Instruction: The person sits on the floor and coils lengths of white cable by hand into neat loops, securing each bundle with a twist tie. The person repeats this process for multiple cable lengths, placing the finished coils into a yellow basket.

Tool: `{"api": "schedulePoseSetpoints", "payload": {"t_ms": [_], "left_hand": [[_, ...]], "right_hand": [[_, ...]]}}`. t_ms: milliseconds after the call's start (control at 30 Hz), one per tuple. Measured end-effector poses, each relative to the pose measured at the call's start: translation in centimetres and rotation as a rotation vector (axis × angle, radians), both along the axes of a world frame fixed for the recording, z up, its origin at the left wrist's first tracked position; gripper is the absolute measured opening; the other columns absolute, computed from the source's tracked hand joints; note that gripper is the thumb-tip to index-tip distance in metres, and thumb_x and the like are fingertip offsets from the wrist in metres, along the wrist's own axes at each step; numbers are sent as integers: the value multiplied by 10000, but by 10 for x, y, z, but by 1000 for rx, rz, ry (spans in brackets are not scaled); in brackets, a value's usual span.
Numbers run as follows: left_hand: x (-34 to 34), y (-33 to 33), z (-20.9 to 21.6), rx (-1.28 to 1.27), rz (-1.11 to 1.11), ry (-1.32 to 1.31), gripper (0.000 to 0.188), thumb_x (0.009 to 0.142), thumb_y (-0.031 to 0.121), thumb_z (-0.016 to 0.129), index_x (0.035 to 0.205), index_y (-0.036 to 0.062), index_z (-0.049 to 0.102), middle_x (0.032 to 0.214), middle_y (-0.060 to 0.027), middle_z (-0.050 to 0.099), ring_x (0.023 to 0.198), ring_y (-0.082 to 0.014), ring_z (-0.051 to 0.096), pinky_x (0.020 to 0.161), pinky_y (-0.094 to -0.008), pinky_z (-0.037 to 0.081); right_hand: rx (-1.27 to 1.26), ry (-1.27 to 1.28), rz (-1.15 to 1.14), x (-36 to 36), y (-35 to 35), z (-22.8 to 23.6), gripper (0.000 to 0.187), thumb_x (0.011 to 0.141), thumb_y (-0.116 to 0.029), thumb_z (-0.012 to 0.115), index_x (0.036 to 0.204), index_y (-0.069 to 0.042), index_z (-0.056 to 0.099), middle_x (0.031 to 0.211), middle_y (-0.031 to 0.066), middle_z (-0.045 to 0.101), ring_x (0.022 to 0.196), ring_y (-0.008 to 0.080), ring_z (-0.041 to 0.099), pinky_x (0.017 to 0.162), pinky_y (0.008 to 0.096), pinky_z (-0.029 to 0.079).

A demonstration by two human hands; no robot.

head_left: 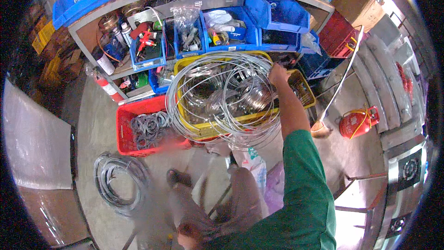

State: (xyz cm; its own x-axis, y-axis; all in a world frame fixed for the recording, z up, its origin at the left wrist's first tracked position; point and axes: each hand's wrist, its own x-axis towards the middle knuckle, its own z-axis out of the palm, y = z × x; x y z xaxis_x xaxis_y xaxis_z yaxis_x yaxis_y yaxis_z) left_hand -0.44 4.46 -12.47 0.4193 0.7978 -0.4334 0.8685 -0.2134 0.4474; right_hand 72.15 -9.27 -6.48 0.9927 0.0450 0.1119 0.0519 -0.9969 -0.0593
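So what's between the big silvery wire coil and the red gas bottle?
Going right from the coil in the head view: the right forearm, then what looks like a broom, then a little floor.

Wears a plain green top (289,215), darker in the folds toward the lower edge of view. Has a short, loose sleeve (305,166) of the same green, cut off in a straight hem; leaves right forearm (292,111) and right hand (279,75) bare. Shows dull grey-brown legwear (247,190), blurred, and a dark, round-toed shoe (179,177).
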Motion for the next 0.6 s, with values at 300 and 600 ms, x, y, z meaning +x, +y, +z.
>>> {"api": "schedulePoseSetpoints", "payload": {"t_ms": [300,600], "left_hand": [[13,-2,25,257,-264,-160,342,886,373,549,952,54,653,889,-207,686,790,-409,666,649,-501,526],[10,-1,47,-85,76,-95,376,900,371,539,1082,58,637,949,-220,679,890,-389,660,747,-503,513]], "right_hand": [[-303,13,470,28,-46,-16,262,804,-169,587,1003,-6,638,945,256,664,897,437,652,787,499,530],[-26,12,145,-9,-35,-4,353,859,-200,599,1158,-12,590,1092,268,641,1057,417,622,897,500,509]]}}
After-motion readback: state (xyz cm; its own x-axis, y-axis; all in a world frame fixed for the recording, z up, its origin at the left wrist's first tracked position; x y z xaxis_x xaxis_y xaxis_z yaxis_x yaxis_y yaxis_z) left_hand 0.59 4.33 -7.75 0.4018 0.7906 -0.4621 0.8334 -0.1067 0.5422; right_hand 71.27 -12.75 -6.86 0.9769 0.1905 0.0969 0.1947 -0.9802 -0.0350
